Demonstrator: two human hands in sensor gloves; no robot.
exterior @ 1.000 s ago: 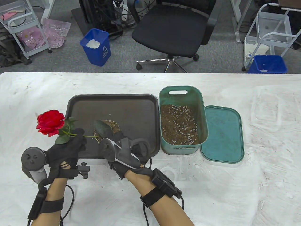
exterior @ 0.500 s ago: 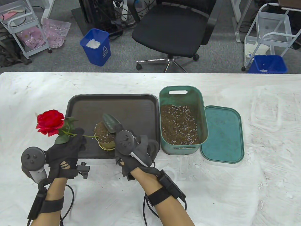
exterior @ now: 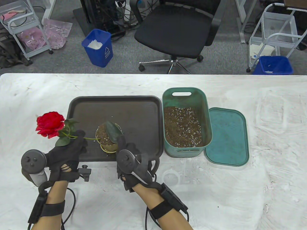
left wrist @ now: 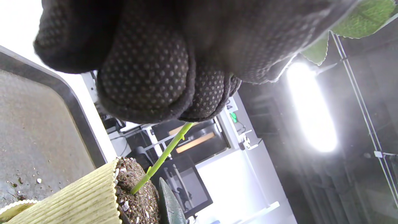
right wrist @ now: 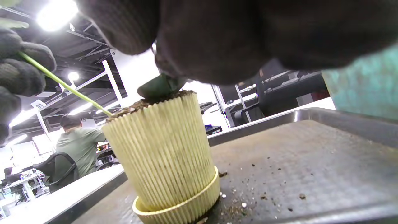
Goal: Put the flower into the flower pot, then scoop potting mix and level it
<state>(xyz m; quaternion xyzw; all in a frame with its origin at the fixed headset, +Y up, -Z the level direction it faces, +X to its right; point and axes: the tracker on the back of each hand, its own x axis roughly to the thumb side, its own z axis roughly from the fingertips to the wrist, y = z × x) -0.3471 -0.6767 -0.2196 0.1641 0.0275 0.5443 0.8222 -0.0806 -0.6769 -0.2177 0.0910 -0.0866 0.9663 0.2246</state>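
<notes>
A red rose [exterior: 50, 124] leans left of the tray, its green stem [exterior: 90, 138] [left wrist: 161, 157] [right wrist: 62, 84] running into the soil of the ribbed yellow flower pot [exterior: 107, 139] [left wrist: 77, 199] [right wrist: 164, 152]. My left hand [exterior: 69, 148] [left wrist: 161, 62] grips the stem just left of the pot. My right hand [exterior: 130, 155] holds a dark green trowel [exterior: 112, 131] [right wrist: 155, 87] [left wrist: 169, 202], its blade lying on the potting mix at the pot's top. The pot stands on its saucer on the dark tray [exterior: 134, 112] [right wrist: 295, 155].
A green tub [exterior: 185, 95] of potting mix [exterior: 183, 125] stands right of the tray, its green lid [exterior: 226, 136] flat beside it. Spilled crumbs lie on the tray near the pot. An office chair [exterior: 177, 31] and blue bins [exterior: 98, 46] stand beyond the table's far edge.
My right hand drew back toward the table's near edge and turned, and the trowel blade swung over the pot and now lies on the soil. The left hand and rose barely shifted.
</notes>
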